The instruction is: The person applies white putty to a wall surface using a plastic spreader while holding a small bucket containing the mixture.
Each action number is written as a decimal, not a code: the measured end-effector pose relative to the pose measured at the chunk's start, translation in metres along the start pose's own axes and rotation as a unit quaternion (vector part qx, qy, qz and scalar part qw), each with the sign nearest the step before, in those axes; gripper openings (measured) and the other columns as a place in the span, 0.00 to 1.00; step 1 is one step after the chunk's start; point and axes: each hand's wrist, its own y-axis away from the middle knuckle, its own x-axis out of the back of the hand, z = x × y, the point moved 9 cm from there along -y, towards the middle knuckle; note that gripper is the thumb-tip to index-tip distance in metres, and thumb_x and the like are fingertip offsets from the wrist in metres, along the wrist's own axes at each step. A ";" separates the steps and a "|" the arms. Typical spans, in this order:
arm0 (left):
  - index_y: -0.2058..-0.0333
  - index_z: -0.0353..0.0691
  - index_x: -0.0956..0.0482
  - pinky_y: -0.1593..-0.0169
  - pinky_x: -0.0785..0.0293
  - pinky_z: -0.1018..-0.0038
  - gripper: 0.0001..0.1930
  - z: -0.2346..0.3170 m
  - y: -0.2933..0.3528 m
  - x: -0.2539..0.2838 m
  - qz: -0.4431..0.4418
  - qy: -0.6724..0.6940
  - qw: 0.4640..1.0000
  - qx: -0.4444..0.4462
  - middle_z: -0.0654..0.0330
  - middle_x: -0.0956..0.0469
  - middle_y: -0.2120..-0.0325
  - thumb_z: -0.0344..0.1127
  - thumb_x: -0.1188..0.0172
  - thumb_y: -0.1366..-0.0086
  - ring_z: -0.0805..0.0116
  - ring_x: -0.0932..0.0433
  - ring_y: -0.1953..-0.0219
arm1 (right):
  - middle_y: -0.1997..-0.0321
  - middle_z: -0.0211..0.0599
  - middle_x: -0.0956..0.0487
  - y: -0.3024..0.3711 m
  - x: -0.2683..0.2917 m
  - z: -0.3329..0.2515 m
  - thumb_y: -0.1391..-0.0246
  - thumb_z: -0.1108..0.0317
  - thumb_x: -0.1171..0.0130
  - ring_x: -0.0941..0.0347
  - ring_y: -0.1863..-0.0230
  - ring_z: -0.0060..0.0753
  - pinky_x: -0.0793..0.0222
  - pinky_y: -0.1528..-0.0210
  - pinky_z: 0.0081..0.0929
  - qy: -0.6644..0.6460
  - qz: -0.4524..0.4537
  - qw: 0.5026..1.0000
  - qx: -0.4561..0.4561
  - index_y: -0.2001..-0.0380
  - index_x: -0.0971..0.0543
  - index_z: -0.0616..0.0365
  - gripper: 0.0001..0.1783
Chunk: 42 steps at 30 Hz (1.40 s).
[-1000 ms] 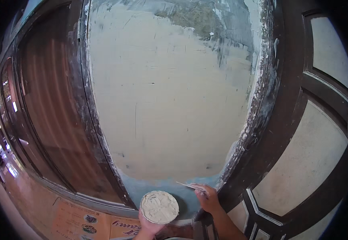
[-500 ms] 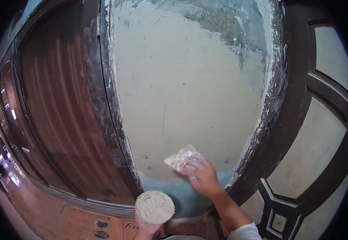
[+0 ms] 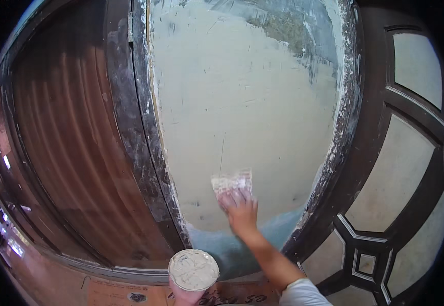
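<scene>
My right hand (image 3: 239,208) grips a putty-smeared flat spreader (image 3: 235,182) and presses it, broad edge upward, against the lower part of a wall panel (image 3: 252,117). Cream-coloured putty covers most of that panel. Below and to the left, my left hand (image 3: 184,296) supports a round container of putty (image 3: 194,270) from underneath, its pale, ridged surface facing up. The container hides most of the left hand's fingers. A bluish-green strip (image 3: 237,250) shows along the panel's bottom, and a rough grey patch (image 3: 278,25) near its top right.
A dark, putty-spotted frame (image 3: 347,102) borders the panel. On the left stands a dark-framed door (image 3: 64,143) with brown curtain-like folds; on the right, a dark wooden door (image 3: 375,178) has pale inset panels. Printed cardboard (image 3: 115,293) lies on the floor below.
My right hand has moved up and left across the panel, and the spreader has turned from slanting left to nearly upright. The whole view has shifted slightly; my left hand still holds the container low.
</scene>
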 end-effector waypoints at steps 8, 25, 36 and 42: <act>0.35 0.46 0.34 0.31 0.46 0.40 0.34 0.023 -0.002 0.012 -0.004 0.014 1.000 0.011 0.51 0.36 0.33 0.61 0.64 0.29 0.44 0.38 0.32 | 0.46 0.43 0.20 0.099 0.003 -0.013 0.53 0.72 0.41 0.28 0.42 0.54 0.33 0.44 0.48 -0.150 -0.041 0.988 0.018 0.52 0.16 0.41 0.22; 0.34 0.47 0.34 0.30 0.46 0.41 0.33 0.056 0.016 0.023 0.014 0.017 1.000 -0.012 0.52 0.36 0.32 0.60 0.65 0.28 0.45 0.39 0.31 | 0.47 0.35 0.21 0.141 -0.057 -0.029 0.45 0.65 0.43 0.29 0.44 0.47 0.33 0.48 0.52 0.017 -0.155 0.987 0.037 0.46 0.20 0.31 0.23; 0.34 0.47 0.34 0.30 0.47 0.41 0.33 0.050 0.004 0.016 0.014 0.019 1.000 0.016 0.53 0.37 0.32 0.60 0.66 0.28 0.45 0.39 0.31 | 0.44 0.48 0.22 0.065 0.058 0.099 0.49 0.78 0.48 0.31 0.42 0.59 0.37 0.37 0.48 -0.092 0.064 0.983 -0.143 0.42 0.22 0.52 0.28; 0.34 0.48 0.34 0.30 0.47 0.42 0.33 0.026 0.001 0.001 -0.013 0.005 0.999 0.051 0.53 0.37 0.32 0.61 0.65 0.28 0.45 0.40 0.30 | 0.42 0.44 0.23 -0.043 0.111 0.136 0.49 0.77 0.45 0.33 0.40 0.56 0.36 0.38 0.46 0.012 0.158 0.978 -0.133 0.45 0.20 0.47 0.27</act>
